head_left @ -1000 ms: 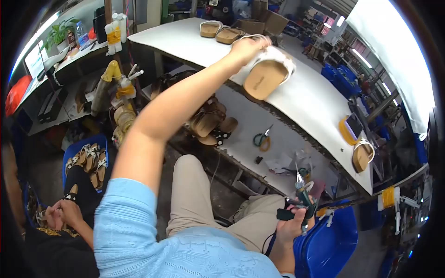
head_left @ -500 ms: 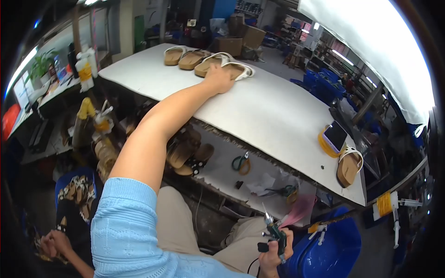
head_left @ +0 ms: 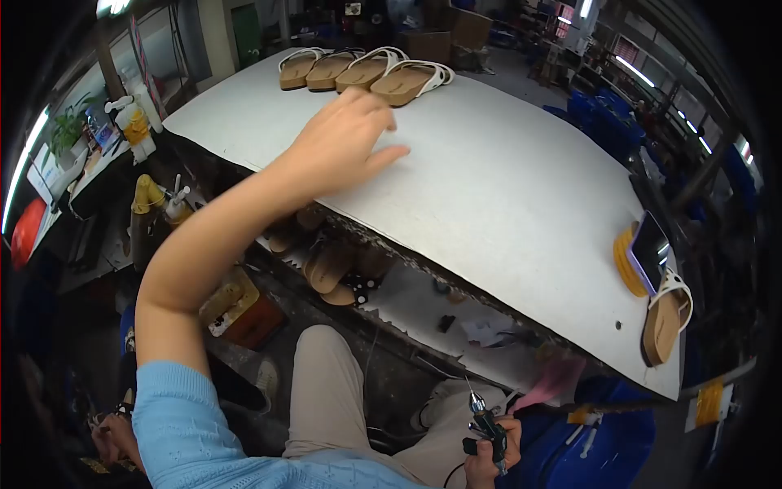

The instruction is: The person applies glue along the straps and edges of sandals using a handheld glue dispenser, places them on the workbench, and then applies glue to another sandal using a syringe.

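My left hand [head_left: 346, 138] hovers over the white worktable [head_left: 489, 212], blurred a little, thumb apart from the fingers and nothing in it. Just beyond its fingertips sits the nearest sandal [head_left: 403, 81], tan-soled with white straps. Several sandals make a row there, another white-strapped sandal [head_left: 366, 69] beside it. Low in the view, my right hand [head_left: 493, 452] grips a dark green hand gun [head_left: 486, 425] with a metal front and a thin needle nozzle pointing up. A dark cord or hose runs down from it.
At the table's right end stand a single sandal [head_left: 664, 326], a phone [head_left: 649, 253] and a yellow tape roll [head_left: 626, 261]. More sandals [head_left: 330, 265] lie on the shelf below. A blue bin [head_left: 595, 448] is at right; another person's hand [head_left: 114, 436] shows lower left.
My left hand has let go of the nearest sandal and drawn back toward me, leaving it at the row's right end. The view has shifted; my right hand still holds the gun.
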A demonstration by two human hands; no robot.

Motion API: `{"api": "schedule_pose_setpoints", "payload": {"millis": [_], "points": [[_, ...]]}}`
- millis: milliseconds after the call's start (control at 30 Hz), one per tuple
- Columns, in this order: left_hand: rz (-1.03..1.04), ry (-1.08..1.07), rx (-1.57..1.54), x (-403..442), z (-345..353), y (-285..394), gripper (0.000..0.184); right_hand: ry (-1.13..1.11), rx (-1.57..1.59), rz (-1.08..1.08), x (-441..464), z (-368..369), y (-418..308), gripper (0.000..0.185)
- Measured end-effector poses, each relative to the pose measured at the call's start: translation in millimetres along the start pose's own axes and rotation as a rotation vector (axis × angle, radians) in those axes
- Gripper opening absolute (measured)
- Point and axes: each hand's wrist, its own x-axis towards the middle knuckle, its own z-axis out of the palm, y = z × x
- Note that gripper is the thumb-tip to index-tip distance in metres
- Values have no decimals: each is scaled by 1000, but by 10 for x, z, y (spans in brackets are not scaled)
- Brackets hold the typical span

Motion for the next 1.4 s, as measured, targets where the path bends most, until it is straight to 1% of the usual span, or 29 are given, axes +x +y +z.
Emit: {"api": "schedule_pose_setpoints", "payload": {"millis": [33, 67, 133, 200, 267, 300, 367, 467, 567, 600, 667, 700, 800, 900, 967, 1033, 1100, 1133, 1200, 1300, 1333, 1400], "points": [[-24, -1, -46, -173, -68, -5, 37, -36, -90, -18, 1, 10, -16, 30], [-75, -12, -72, -224, -57, -153, 38, -44, -12, 76, 2, 49, -29, 34], [-173, -43, -131, -262, -2, -438, 39, -139, -44, 82, 55, 84, -55, 33], [-361, -65, -52, -32, 225, -863, 41, -212, -64, 105, 90, 112, -21, 32], [-389, -65, 88, 275, 639, -1442, 51, -254, -68, 150, 64, 153, 61, 29], [-419, -78, 124, 408, 705, -1569, 52, -266, -81, 144, 88, 198, 58, 26], [-475, -103, 188, 624, 811, -1648, 54, -284, -115, 132, 141, 285, 19, 21], [-593, -20, 52, 674, 996, -1581, 48, -213, -76, 235, 135, 418, -30, 15], [-432, 7, -18, 685, 994, -1554, 40, -149, -70, 361, 81, 539, 23, 16], [-405, 165, 4, 673, 1018, -1505, 36, -137, -59, 345, 91, 563, 21, 16], [-347, 222, -75, 658, 1034, -1569, 29, -119, -37, 313, 208, 670, -113, 18], [-312, 251, -112, 654, 1028, -1604, 26, -107, -25, 339, 210, 655, -156, 18], [-323, 262, -143, 495, 779, -1604, 20, -68, -3, 400, 148, 600, -195, 19], [-464, 248, -543, 166, 474, -1561, 21, -37, -15, 433, 13, 395, -64, 21], [-417, 298, -635, -167, 285, -1350, 18, -1, 1, 491, -2, 367, -110, 24], [-270, 411, -526, -534, 100, -1040, 16, 25, 73, 479, 91, 440, -255, 27], [-315, 415, -741, -858, -32, -797, 14, 48, 111, 489, 94, 448, -278, 28], [-276, 424, -725, -988, -53, -738, 15, 62, 76, 527, 18, 410, -169, 27], [-189, 460, -710, -1197, -69, -660, 20, 41, 102, 535, -4, 448, -174, 25], [12, 509, -427, -1338, -149, -572, 20, -51, 56, 512, 34, 487, -279, 22], [8, 549, -426, -1349, -168, -508, 21, -92, 25, 500, 43, 487, -317, 21], [30, 556, -400, -1400, -166, -504, 21, -122, -67, 499, -3, 467, -313, 20]]}}
